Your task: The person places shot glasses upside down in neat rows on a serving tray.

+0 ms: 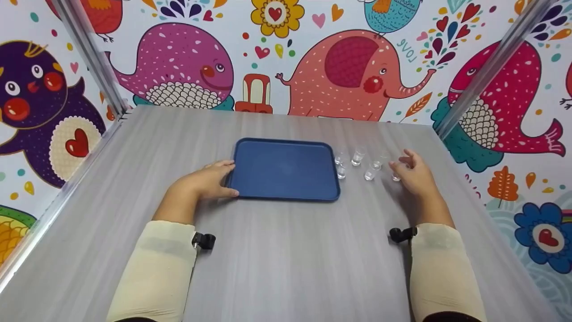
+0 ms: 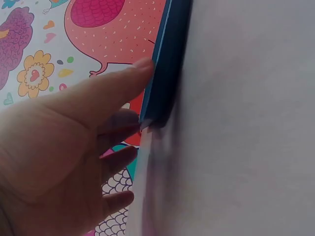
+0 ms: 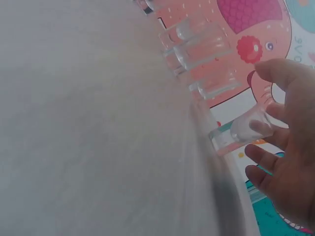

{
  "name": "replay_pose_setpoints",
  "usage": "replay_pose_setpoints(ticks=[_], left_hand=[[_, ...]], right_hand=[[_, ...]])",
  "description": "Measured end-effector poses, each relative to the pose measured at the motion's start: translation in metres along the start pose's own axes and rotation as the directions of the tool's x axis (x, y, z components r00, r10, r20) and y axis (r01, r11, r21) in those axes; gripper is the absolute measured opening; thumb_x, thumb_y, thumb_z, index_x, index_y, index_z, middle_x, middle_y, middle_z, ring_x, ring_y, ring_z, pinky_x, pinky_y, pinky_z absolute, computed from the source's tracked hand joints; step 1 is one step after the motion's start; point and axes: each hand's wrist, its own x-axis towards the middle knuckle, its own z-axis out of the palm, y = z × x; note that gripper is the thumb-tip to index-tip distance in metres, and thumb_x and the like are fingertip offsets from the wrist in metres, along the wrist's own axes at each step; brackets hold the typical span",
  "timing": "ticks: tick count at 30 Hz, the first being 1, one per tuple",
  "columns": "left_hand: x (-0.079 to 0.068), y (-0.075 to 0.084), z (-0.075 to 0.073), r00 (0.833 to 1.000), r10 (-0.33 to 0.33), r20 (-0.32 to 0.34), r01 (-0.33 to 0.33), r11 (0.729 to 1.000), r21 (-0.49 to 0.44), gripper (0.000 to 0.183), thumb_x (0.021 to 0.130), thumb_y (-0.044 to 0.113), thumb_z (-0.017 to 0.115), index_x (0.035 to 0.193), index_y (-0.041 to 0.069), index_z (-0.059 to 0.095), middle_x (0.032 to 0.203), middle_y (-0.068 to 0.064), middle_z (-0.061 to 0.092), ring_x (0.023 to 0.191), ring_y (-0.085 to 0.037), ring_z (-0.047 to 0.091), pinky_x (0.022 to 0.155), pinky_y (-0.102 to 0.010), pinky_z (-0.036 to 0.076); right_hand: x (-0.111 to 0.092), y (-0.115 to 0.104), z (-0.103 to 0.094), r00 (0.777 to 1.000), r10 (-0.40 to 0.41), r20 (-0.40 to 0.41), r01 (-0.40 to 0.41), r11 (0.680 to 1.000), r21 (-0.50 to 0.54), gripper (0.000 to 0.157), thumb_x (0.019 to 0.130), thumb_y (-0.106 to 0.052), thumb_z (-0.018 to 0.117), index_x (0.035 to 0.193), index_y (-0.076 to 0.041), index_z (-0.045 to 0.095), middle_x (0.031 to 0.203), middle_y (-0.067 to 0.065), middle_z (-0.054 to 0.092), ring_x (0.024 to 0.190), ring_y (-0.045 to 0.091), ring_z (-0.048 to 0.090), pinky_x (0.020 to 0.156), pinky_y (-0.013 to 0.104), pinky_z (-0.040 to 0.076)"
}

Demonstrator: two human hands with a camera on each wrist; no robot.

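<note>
Our left hand, fingers spread and gripping nothing, touches the left edge of the blue tray lying flat on the table, where light contact should steady it. Just beyond the tray's right edge, five small glasses stand in the way (clear, so easily knocked), while farther right our right hand hovers, fingers loosely parted about the outermost glass; we would best close evenly on it, well short of the patterned wall.
</note>
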Motion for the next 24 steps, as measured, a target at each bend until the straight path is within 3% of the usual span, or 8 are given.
replay_pose_setpoints(ticks=[4,8,15,19,24], left_hand=[[0.0,-0.002,0.001,1.0,0.004,0.01,-0.004,1.0,-0.024,0.092,0.1,0.041,0.074,0.169,0.001,0.026,0.181,-0.014,0.018,0.167,-0.043,0.018,0.137,-0.059,0.018],[0.001,-0.002,0.002,1.0,-0.006,0.026,0.007,0.999,-0.04,0.093,0.101,0.04,0.074,0.169,0.001,0.025,0.181,-0.012,0.015,0.168,-0.04,0.017,0.137,-0.058,0.019],[0.001,-0.003,0.001,0.999,-0.011,0.034,0.012,0.999,-0.048,0.093,0.101,0.041,0.074,0.17,0.003,0.024,0.182,-0.012,0.014,0.168,-0.04,0.015,0.137,-0.058,0.018],[0.001,-0.002,0.0,0.999,-0.015,0.037,0.017,0.999,-0.051,0.093,0.101,0.041,0.073,0.17,0.004,0.023,0.182,-0.012,0.013,0.168,-0.04,0.015,0.137,-0.059,0.018],[0.0,-0.002,0.001,0.999,-0.018,0.039,0.019,0.999,-0.043,0.093,0.101,0.041,0.073,0.17,0.004,0.023,0.182,-0.012,0.013,0.168,-0.041,0.015,0.137,-0.059,0.018]], right_hand=[[0.003,0.007,0.0,0.998,0.034,0.049,-0.034,0.999,-0.019,0.113,0.094,-0.069,0.069,0.174,-0.019,0.007,0.178,0.017,0.025,0.163,0.045,0.027,0.131,0.07,0.026],[0.003,0.01,-0.004,0.993,0.093,0.072,-0.091,0.996,-0.025,0.104,0.094,-0.058,0.076,0.172,-0.016,0.021,0.175,0.02,0.031,0.16,0.044,0.032,0.131,0.068,0.028],[0.001,0.013,-0.009,0.988,0.155,0.031,-0.154,0.988,-0.028,0.077,0.093,-0.049,0.082,0.153,-0.012,0.051,0.154,0.019,0.051,0.136,0.034,0.047,0.119,0.051,0.045],[0.001,0.015,-0.008,0.986,0.169,0.014,-0.169,0.986,-0.018,0.072,0.092,-0.05,0.083,0.148,-0.014,0.056,0.148,0.015,0.055,0.131,0.031,0.049,0.11,0.041,0.046],[0.002,0.017,-0.007,0.983,0.184,0.007,-0.184,0.983,-0.007,0.071,0.092,-0.049,0.084,0.148,-0.015,0.057,0.148,0.015,0.056,0.131,0.03,0.049,0.106,0.038,0.046]])
